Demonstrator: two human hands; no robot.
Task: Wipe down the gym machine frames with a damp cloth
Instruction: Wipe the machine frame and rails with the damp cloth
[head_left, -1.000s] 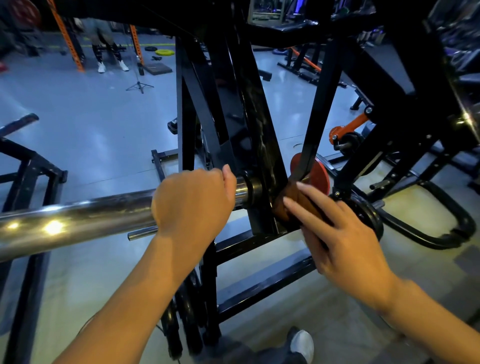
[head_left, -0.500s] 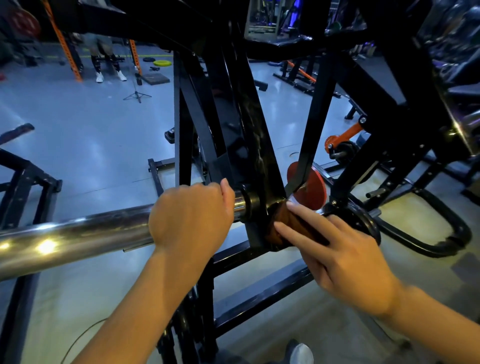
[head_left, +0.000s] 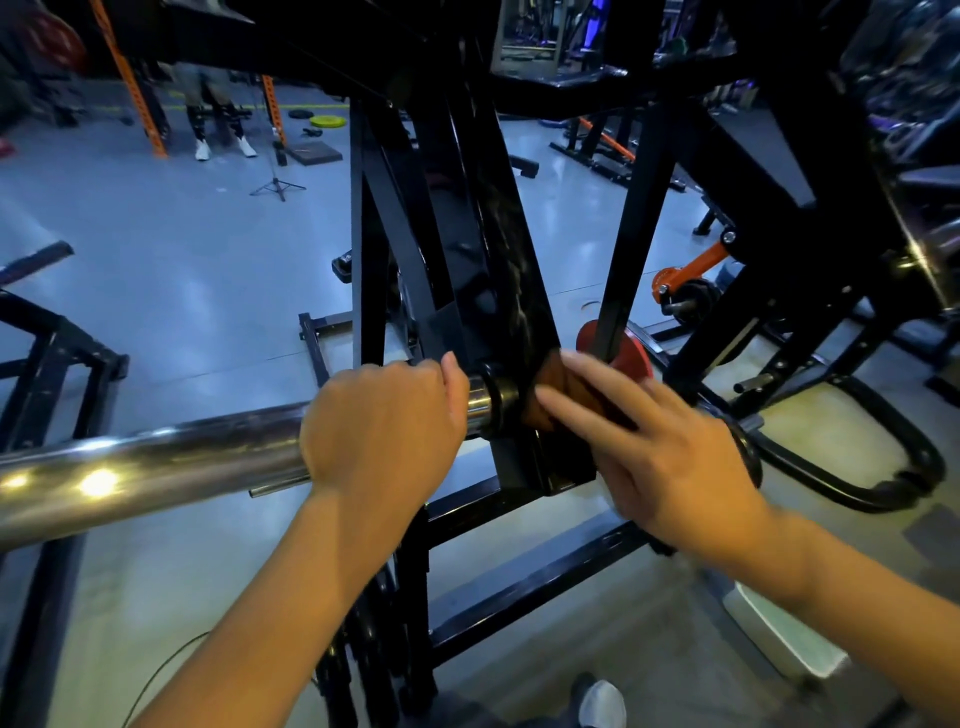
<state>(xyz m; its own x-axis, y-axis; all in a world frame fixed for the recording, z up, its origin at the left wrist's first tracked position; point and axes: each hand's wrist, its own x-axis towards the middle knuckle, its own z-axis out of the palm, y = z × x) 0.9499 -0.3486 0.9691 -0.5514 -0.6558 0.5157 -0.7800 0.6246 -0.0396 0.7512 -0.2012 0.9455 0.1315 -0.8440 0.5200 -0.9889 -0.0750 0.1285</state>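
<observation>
The left hand (head_left: 384, 421) gripped the steel bar (head_left: 156, 467) with curled fingers, while the right hand (head_left: 670, 457) pressed a brown cloth (head_left: 563, 389) with straight fingers against the black frame (head_left: 514, 291).

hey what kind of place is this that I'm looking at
Most likely a commercial gym floor. A black steel machine frame carries a chrome weight bar, a yellow weight plate lies on the floor, and an orange rack upright stands behind.
</observation>
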